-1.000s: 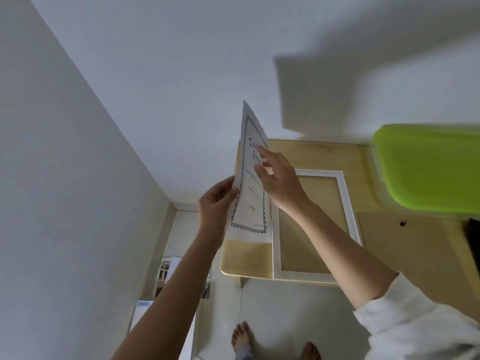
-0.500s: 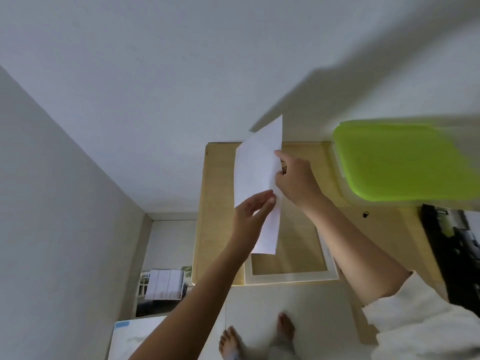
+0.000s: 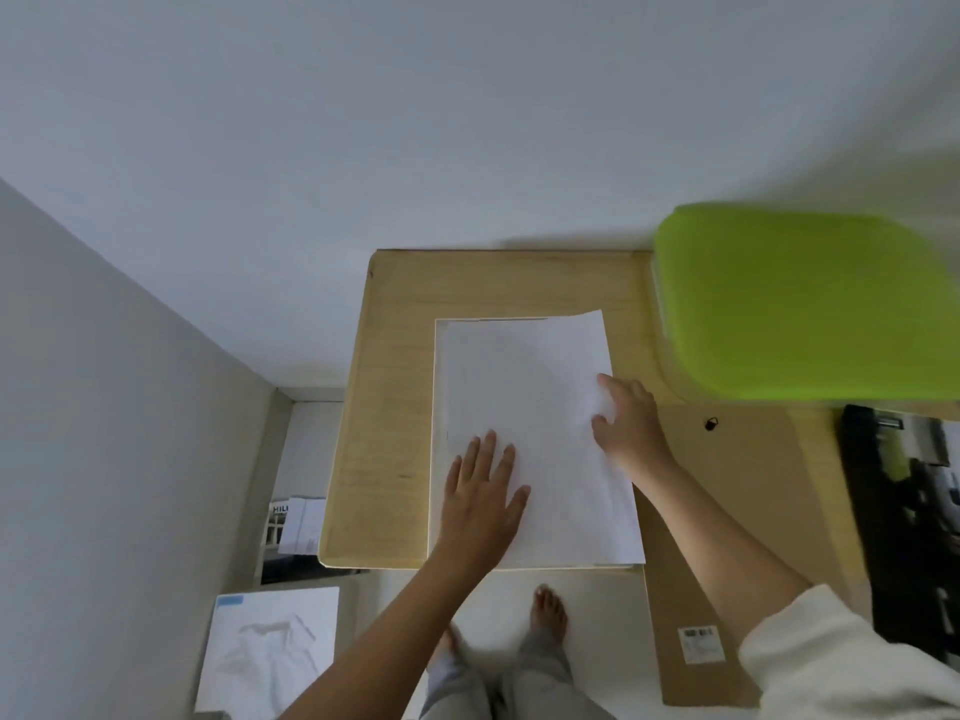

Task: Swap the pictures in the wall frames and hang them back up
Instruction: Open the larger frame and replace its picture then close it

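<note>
Step in hand, I judge: seating the picture (image 3: 524,402), blank side up, into the white frame (image 3: 439,407) on the counter (image 3: 395,407). The left grip (image 3: 480,504) is released, fingers straight, flat on the sheet. The right grip (image 3: 631,428) has bent fingers on the sheet's right edge; pinching or just nudging, I cannot tell. The sheet lies skewed, and its corner beyond the right grip pokes past the frame's top. Next move: square it in, then reach for what looks like the backing board (image 3: 737,485) just right of the right grip.

One head-worn camera looked steeply down, close over the light wooden worktop (image 3: 395,407) against the wall.
</note>
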Tool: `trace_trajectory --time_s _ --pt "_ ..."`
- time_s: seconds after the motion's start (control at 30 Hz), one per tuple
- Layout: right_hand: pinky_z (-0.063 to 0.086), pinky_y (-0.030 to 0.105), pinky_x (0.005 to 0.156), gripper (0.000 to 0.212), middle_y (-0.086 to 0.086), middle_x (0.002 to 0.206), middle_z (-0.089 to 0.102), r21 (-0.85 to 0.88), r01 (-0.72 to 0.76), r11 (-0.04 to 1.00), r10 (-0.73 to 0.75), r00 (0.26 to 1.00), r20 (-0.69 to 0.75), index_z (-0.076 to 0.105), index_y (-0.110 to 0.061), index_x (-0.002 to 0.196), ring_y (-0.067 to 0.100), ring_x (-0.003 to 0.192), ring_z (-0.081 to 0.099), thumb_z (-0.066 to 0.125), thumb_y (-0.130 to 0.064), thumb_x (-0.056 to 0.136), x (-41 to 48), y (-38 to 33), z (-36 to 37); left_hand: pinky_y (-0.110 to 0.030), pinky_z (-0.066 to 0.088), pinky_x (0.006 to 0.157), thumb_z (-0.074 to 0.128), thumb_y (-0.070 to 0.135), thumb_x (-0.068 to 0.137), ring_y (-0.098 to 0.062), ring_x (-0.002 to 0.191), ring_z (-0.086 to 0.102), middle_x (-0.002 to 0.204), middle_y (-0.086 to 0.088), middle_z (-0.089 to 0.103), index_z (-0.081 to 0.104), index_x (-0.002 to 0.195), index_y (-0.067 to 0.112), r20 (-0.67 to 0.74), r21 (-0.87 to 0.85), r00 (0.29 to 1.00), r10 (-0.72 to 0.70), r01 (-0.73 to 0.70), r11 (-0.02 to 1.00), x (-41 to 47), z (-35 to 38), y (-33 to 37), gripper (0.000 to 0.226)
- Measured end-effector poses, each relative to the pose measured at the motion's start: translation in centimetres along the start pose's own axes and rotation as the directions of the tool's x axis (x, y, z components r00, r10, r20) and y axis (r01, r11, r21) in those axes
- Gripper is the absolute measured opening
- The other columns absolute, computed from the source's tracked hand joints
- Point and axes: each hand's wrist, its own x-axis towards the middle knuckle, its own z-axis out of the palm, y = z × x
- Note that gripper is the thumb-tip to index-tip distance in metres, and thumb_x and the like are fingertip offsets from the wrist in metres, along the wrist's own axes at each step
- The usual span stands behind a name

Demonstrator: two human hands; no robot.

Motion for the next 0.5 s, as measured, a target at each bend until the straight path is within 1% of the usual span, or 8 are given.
trace_trajectory --time_s 0.07,0.1,0.13,0.17,0.23,0.33,0.4,0.5 --pt "0.032 0.033 0.099 0.053 0.009 0.137 0.035 -0.089 0.029 0.996 -0.031 0.999 -0.013 0.034 -0.015 0.14 0.025 0.126 0.026 0.046 -0.01 0.089 0.0 0.2 0.5 -0.041 0.036 0.102 0.028 0.046 0.089 -0.029 0.126 0.049 0.139 -0.01 0.049 0.054 0.129 0.014 -0.061 0.016 0.998 -0.031 0.032 0.999 -0.1 0.2 0.3 0.057" --pt "0.033 0.035 0.098 0.053 0.009 0.138 0.034 -0.128 0.043 0.991 -0.044 0.999 -0.008 0.033 -0.016 0.141 0.026 0.126 0.025 0.047 -0.013 0.089 0.0 0.2 0.8 -0.042 0.043 0.097 0.033 0.044 0.088 -0.028 0.121 0.054 0.134 -0.011 0.054 0.058 0.124 0.014 -0.085 0.015 0.995 -0.048 0.049 0.999 -0.1 0.1 0.2 0.053" --pt "0.034 0.036 0.099 0.054 0.009 0.141 0.031 -0.167 0.057 0.984 -0.056 0.998 0.006 0.031 -0.017 0.142 0.027 0.128 0.024 0.047 -0.017 0.09 0.0 0.3 1.0 -0.043 0.044 0.096 0.035 0.044 0.088 -0.029 0.121 0.054 0.133 -0.012 0.054 0.058 0.123 0.012 -0.1 0.018 0.993 -0.063 0.065 0.998 -0.1 0.0 0.0 0.052" --pt "0.032 0.037 0.101 0.055 0.009 0.146 0.027 -0.209 0.071 0.975 -0.068 0.997 0.022 0.028 -0.017 0.143 0.027 0.132 0.021 0.047 -0.02 0.092 -0.1 0.4 1.2 -0.046 0.042 0.097 0.035 0.044 0.088 -0.032 0.124 0.05 0.136 -0.014 0.052 0.057 0.125 0.011 -0.123 0.024 0.989 -0.081 0.085 0.996 0.0 0.1 -0.3 0.053" --pt "0.027 0.039 0.108 0.057 0.01 0.153 0.016 -0.287 0.095 0.953 -0.083 0.995 0.055 0.023 -0.018 0.146 0.028 0.139 0.014 0.045 -0.027 0.094 -0.3 0.5 1.6 -0.05 0.032 0.104 0.032 0.047 0.089 -0.035 0.134 0.036 0.144 -0.018 0.041 0.05 0.131 0.009 -0.151 0.022 0.98 -0.13 0.135 0.991 0.3 0.3 -1.3 0.06" --pt "0.02 0.039 0.112 0.059 0.012 0.156 0.002 -0.316 0.109 0.943 -0.088 0.993 0.079 0.018 -0.02 0.147 0.028 0.143 0.006 0.043 -0.031 0.095 -0.7 0.5 2.2 -0.047 0.01 0.112 0.026 0.057 0.09 -0.031 0.142 -0.001 0.155 -0.016 0.013 0.027 0.145 0.011 -0.129 -0.022 0.974 -0.188 0.186 0.982 0.3 0.3 -2.2 0.072" --pt "0.019 0.038 0.113 0.06 0.013 0.156 -0.001 -0.292 0.106 0.951 -0.086 0.993 0.082 0.018 -0.02 0.147 0.029 0.143 0.005 0.044 -0.03 0.095 -0.9 0.5 2.5 -0.044 0.01 0.114 0.031 0.058 0.092 -0.025 0.141 -0.017 0.157 -0.01 -0.006 0.011 0.149 0.017 -0.101 -0.054 0.973 -0.205 0.2 0.978 0.4 0.2 -2.6 0.073" --pt "0.018 0.037 0.113 0.059 0.016 0.155 -0.003 -0.255 0.104 0.961 -0.087 0.993 0.077 0.02 -0.017 0.147 0.032 0.142 0.006 0.045 -0.027 0.095 -1.2 0.4 2.8 -0.043 0.021 0.113 0.037 0.056 0.091 -0.023 0.143 -0.018 0.156 -0.004 -0.016 0.002 0.149 0.021 -0.086 -0.106 0.97 -0.227 0.218 0.97 0.3 -0.1 -2.5 0.077"
